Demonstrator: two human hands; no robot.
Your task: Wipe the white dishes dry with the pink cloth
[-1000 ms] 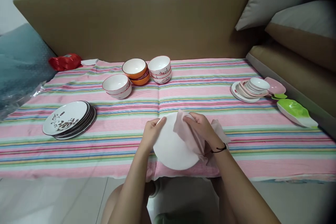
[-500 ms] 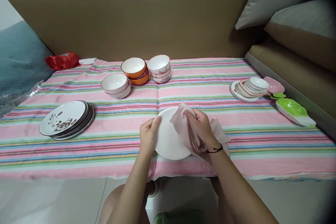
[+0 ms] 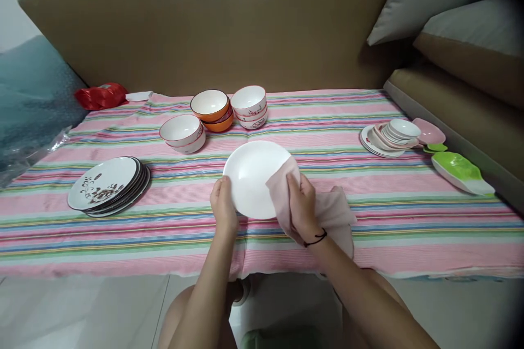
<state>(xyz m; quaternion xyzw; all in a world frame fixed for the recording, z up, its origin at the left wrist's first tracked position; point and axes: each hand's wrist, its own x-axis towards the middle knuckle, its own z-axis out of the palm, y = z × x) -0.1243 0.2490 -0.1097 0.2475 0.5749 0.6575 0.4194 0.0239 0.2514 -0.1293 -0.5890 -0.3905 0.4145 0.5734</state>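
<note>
A plain white plate (image 3: 252,174) is held up over the striped tablecloth (image 3: 368,207), tilted toward me. My left hand (image 3: 223,208) grips its left rim, fingers closed on the edge. My right hand (image 3: 301,204) is closed on a pale pink cloth (image 3: 333,215) and presses part of it against the plate's right rim. The rest of the cloth hangs down to the right of my wrist.
A stack of flower-patterned plates (image 3: 107,185) lies at the left. Stacked bowls (image 3: 182,133), orange bowls (image 3: 210,109) and white bowls (image 3: 249,106) stand behind. Small dishes (image 3: 391,139), a pink dish (image 3: 429,132) and a green leaf dish (image 3: 462,173) sit right. A red bag (image 3: 101,95) lies far left.
Both hands have carried the plate up and away from me, and its face now turns toward me. The cloth has slid from the plate's middle to its right rim.
</note>
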